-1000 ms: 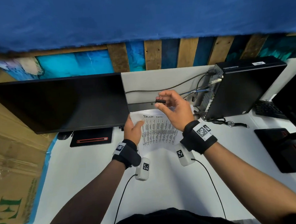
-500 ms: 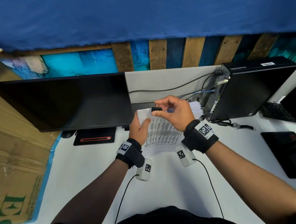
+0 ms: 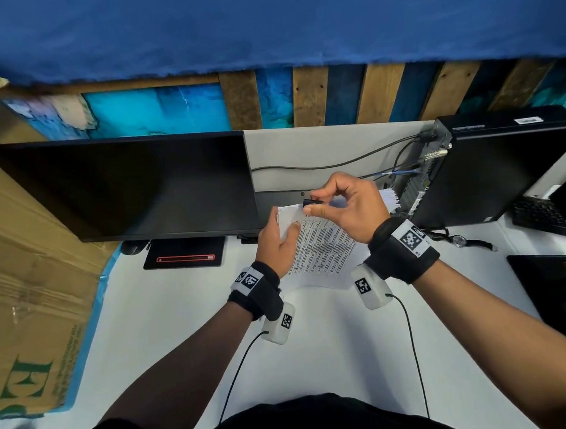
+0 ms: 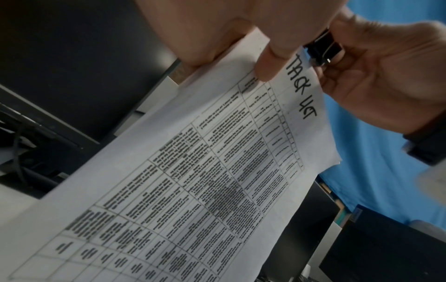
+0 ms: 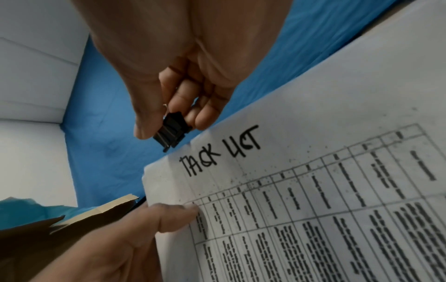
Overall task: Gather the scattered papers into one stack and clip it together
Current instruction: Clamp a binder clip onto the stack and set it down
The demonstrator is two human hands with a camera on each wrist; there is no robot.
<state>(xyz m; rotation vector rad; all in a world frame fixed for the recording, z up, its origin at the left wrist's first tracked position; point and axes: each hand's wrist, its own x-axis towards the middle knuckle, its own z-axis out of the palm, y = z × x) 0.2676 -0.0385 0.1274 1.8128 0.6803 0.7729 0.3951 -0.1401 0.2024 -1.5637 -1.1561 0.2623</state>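
A stack of white papers (image 3: 323, 248) printed with a table and the handwritten heading "TASK LIST" is held up above the desk. My left hand (image 3: 278, 239) grips its left edge near the top corner, thumb on the front sheet (image 4: 265, 63). My right hand (image 3: 347, 207) pinches a black binder clip (image 3: 311, 201) between thumb and fingers at the stack's top edge. In the right wrist view the clip (image 5: 171, 131) sits just off the paper's top edge (image 5: 289, 181), its jaws at the rim. In the left wrist view the clip (image 4: 323, 50) meets the top edge of the papers (image 4: 193, 181).
A dark monitor (image 3: 134, 187) stands at the left with its base (image 3: 185, 256) below. A black computer tower (image 3: 490, 165) with cables stands at the right, a keyboard (image 3: 540, 215) beside it. A cardboard box (image 3: 24, 280) fills the far left. White desk (image 3: 316, 345) lies below my hands.
My right hand has brought the binder clip down and left, from above the papers to their top edge. My left hand has raised the stack slightly.
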